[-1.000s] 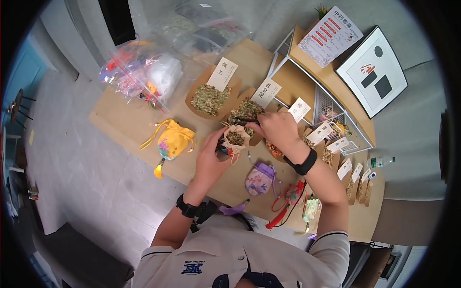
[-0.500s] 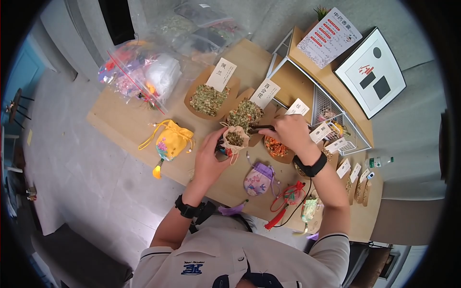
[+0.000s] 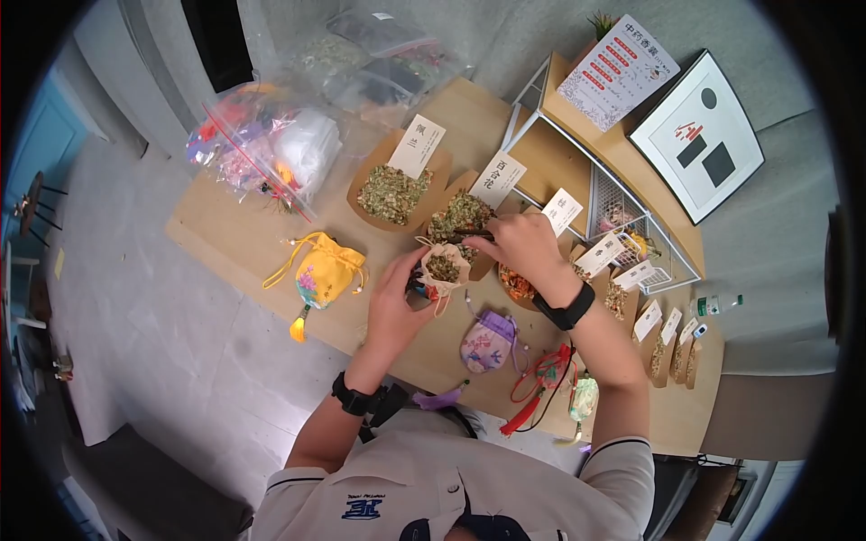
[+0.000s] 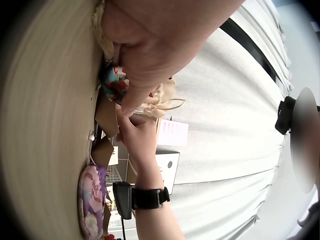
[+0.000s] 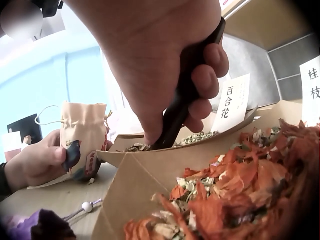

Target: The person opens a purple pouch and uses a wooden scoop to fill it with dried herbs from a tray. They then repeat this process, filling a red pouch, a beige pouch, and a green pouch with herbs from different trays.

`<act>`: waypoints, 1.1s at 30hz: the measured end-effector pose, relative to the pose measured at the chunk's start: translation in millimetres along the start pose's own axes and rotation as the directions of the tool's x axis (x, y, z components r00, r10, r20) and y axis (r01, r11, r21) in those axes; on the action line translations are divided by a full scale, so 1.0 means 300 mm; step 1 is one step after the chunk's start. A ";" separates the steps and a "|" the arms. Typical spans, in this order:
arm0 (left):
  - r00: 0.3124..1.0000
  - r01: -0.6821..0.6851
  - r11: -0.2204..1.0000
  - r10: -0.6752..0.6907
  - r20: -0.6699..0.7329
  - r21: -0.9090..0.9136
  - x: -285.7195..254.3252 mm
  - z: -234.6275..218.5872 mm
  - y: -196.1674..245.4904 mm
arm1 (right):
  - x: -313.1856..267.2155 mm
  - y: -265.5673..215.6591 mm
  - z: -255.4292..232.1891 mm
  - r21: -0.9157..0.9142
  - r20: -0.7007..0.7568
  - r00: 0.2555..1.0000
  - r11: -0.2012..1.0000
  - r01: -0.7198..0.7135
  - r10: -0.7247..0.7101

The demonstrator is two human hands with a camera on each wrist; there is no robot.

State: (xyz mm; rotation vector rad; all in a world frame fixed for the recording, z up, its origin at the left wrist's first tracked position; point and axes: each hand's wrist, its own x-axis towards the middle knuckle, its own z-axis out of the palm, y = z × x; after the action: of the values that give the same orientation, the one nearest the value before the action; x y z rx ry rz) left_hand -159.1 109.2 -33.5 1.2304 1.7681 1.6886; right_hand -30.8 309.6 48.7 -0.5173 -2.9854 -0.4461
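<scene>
A cream drawstring pouch [image 3: 444, 267], its mouth open and showing dried herbs, is held upright by the left hand [image 3: 397, 293]; the right wrist view shows a blue bird on the pouch [image 5: 82, 135]. The right hand [image 3: 528, 245] grips a dark handled tool [image 5: 175, 112], whose lower end reaches into the kraft tray of green herbs [image 3: 460, 216] behind the pouch. That end is hidden by the tray wall. In the right wrist view, a nearer tray holds orange dried petals [image 5: 215, 200]. The left wrist view has both hands close together, the left [image 4: 155, 50] above the right [image 4: 140, 140].
A yellow pouch [image 3: 329, 270] lies left of the hands, a purple pouch [image 3: 488, 343] in front. Red [image 3: 552, 368] and green [image 3: 585, 397] pouches lie nearer the body. Another herb tray [image 3: 394, 194], clear bags [image 3: 271, 144], a shelf [image 3: 622, 167] and smaller trays [image 3: 658, 359] stand around.
The right hand first moved right, away from the pouch, uncovering the orange petals, then came back left over the green herb tray with the tool. The left hand and pouch stay nearly in place.
</scene>
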 end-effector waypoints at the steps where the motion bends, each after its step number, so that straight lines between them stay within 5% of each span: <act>1: 1.000 -0.003 1.000 0.003 -0.001 0.001 0.000 0.001 -0.002 | -0.001 -0.006 0.006 -0.002 -0.012 1.000 1.000 -0.006 0.006; 19: 1.000 -0.014 1.000 0.014 -0.007 0.014 0.002 0.001 -0.004 | -0.016 -0.056 0.035 -0.026 -0.226 0.974 0.999 0.019 -0.024; 33: 1.000 -0.001 1.000 0.001 -0.019 0.005 -0.001 0.001 -0.002 | -0.079 -0.027 -0.145 0.048 -0.372 0.928 0.999 0.011 0.008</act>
State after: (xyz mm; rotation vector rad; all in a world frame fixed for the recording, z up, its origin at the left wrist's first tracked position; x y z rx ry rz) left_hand -158.9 109.1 -34.1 1.2212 1.7842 1.7026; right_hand -10.2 281.8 85.1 -0.3755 -2.6240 -0.4160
